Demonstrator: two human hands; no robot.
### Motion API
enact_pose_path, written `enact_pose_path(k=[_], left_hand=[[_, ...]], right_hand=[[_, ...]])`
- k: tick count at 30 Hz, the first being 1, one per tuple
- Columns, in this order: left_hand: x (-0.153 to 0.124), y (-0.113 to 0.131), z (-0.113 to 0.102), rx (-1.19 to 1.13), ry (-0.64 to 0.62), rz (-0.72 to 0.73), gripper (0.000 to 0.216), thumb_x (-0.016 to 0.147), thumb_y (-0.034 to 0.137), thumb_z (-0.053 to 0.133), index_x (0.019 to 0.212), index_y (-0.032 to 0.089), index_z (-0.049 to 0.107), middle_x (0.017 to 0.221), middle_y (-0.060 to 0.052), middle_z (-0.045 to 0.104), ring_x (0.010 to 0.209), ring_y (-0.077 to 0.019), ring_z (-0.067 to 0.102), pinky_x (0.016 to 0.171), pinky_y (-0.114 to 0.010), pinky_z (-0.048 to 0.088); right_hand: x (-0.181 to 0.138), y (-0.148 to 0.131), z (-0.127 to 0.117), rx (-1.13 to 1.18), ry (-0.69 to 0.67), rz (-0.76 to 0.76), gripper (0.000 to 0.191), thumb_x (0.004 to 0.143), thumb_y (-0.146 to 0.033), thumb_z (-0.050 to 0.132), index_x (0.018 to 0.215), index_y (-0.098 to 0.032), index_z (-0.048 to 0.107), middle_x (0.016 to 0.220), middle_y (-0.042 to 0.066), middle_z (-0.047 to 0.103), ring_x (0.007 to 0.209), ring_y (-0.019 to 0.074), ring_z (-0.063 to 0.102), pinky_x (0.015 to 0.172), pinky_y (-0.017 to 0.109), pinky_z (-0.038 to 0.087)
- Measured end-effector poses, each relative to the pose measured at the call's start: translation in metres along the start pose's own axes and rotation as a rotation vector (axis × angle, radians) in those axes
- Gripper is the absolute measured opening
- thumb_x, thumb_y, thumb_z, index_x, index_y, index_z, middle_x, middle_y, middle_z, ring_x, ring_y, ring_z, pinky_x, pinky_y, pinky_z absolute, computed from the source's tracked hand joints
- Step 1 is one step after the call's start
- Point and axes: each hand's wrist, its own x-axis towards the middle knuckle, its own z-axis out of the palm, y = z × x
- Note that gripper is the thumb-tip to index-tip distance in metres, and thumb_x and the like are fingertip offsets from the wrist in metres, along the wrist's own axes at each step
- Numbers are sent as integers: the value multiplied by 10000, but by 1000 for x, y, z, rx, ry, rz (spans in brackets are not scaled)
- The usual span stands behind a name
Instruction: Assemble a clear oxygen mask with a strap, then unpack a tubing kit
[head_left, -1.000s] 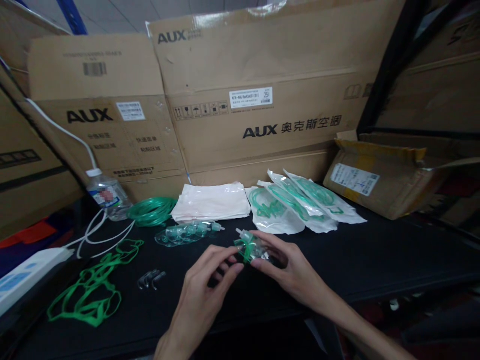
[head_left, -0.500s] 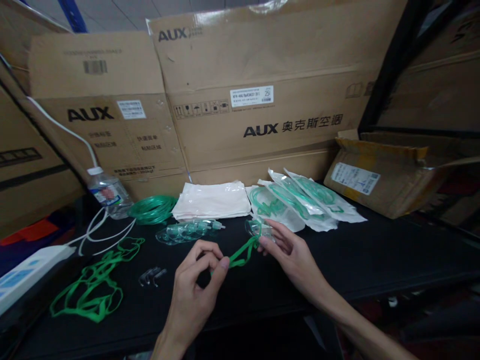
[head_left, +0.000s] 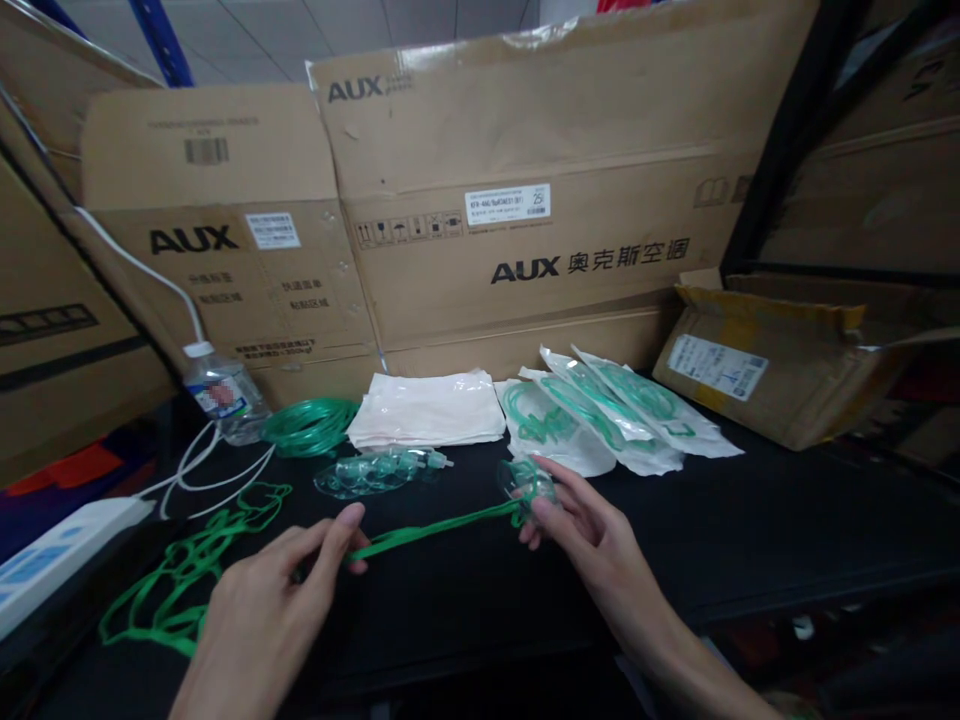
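- Head view, entry for this instant: left hand (head_left: pixel 262 600) pinching one end of a green strap (head_left: pixel 435 525) between thumb and forefinger, other fingers loosely curled.
- Right hand (head_left: pixel 592 545) gripping a clear mask (head_left: pixel 529 482) with the fingertips at the strap's far end. Mask held low over the black table (head_left: pixel 750 520), just in front of the sealed packs (head_left: pixel 600 410).
- Change logged: a second ago, strap bunched against the mask with both hands close together. Half a second ago, a short slack loop. Now drawn out into one long, nearly straight line, with the left hand shifted well to the left and lower.
- Judged: strap unfolded over most of its length, no bunch left at the mask. Tension looks light.
- Unmoved around the hands: pile of loose green straps (head_left: pixel 187 570) just beside the left hand; row of clear masks (head_left: pixel 371 472) and stack of white pouches (head_left: pixel 427 408) beyond the strap.
- Hidden: the join of strap and mask, covered by the right fingertips. Cannot tell whether threaded through or only pressed against it.
- Small clips noted earlier beside the strap pile, now out of sight behind the left hand.
- Cut off: both forearms at the bottom edge.
- Hard to read: mask outline, transparent against the dark table.
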Motion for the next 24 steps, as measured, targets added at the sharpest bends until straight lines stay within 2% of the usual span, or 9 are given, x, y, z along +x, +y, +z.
enact_pose_path(k=[4,6,9,12,14,17,19,21,24], left_hand=[[-5,18,8,-13,157,158,438,847,680,552,844,310,788,955,-33,752,884,-267,704,739,-326,523],[-10,33,22,-125,49,249,338,898,589,580,928,315,777,996,-21,737,881,-224,688,741,-292,532],[-15,58,48,-288,-218,327,276,909,475,648,1112,310,734,1011,-5,733,691,-155,632,621,-249,515],[-16,73,68,-379,-345,365,166,939,377,631,963,253,739,884,3,732,684,-146,620,650,-242,489],[-15,76,74,-411,-397,335,211,972,338,581,852,230,718,779,18,706,686,-139,617,654,-229,459],[-14,74,72,-436,-453,256,304,1007,355,515,787,208,664,684,43,637,604,-108,562,599,-210,408],[-15,72,68,-426,-486,233,368,1026,387,468,743,200,612,647,50,587,575,-100,529,575,-211,383],[-16,71,66,-399,-501,251,388,1041,389,430,732,199,568,647,51,562,580,-101,520,579,-217,376],[-20,72,67,-368,-448,339,298,1051,328,408,840,205,579,776,32,608,690,-113,574,671,-227,410]], right_hand=[[-5,5,2,-8,-43,1,550,883,-420,721,1361,-206,552,858,18,707,745,154,665,717,280,545],[-6,6,3,-29,-65,7,526,890,-409,715,1357,-220,562,896,20,718,752,147,667,727,272,552],[-7,7,3,-78,-106,19,507,902,-408,701,1359,-229,572,985,37,734,794,149,676,770,279,566],[-9,8,1,-151,-143,36,463,935,-410,657,1356,-228,593,1009,45,741,877,168,694,830,301,579],[-11,9,0,-199,-142,11,460,959,-399,620,1385,-230,580,1067,60,741,942,181,708,859,316,591],[-13,9,0,-317,-143,-133,476,969,-309,600,1437,-257,533,1296,89,680,1072,195,706,926,333,595],[-15,9,1,-465,-163,-297,469,936,-203,618,1399,-267,575,1377,82,642,1196,208,662,1028,348,552],[-16,11,3,-594,-157,-460,464,901,-121,631,1346,-252,623,1363,77,658,1255,207,632,1094,335,506],[-18,17,5,-667,-85,-616,424,917,-83,608,1321,-206,640,1266,93,713,1164,182,690,1051,271,538]])
